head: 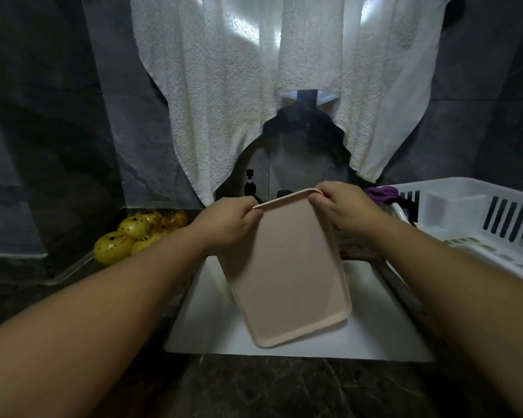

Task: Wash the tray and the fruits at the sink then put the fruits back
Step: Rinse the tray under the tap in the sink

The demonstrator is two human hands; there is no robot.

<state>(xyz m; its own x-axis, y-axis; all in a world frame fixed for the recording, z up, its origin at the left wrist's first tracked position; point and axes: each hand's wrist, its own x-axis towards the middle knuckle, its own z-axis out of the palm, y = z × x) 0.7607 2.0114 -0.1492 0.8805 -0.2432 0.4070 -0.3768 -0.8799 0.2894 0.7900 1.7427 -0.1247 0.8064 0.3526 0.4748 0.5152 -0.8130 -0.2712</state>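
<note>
Over the sink [384, 336], both hands [228, 223] [343, 206] grip the tray [287, 276] top edge; better keep it tilted for rinsing.

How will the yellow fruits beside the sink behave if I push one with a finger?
The yellow fruits look round, so a pushed one would probably roll. They lie heaped against each other, so its neighbours may shift too. Dark spots on the skin suggest soft, ripe patches that could bruise under pressure. Both the left hand and the right hand hold the tray.

We see dark grey walls [43, 116], a white towel [224, 86] hanging backlit, and a dark stone counter [284, 390].
</note>
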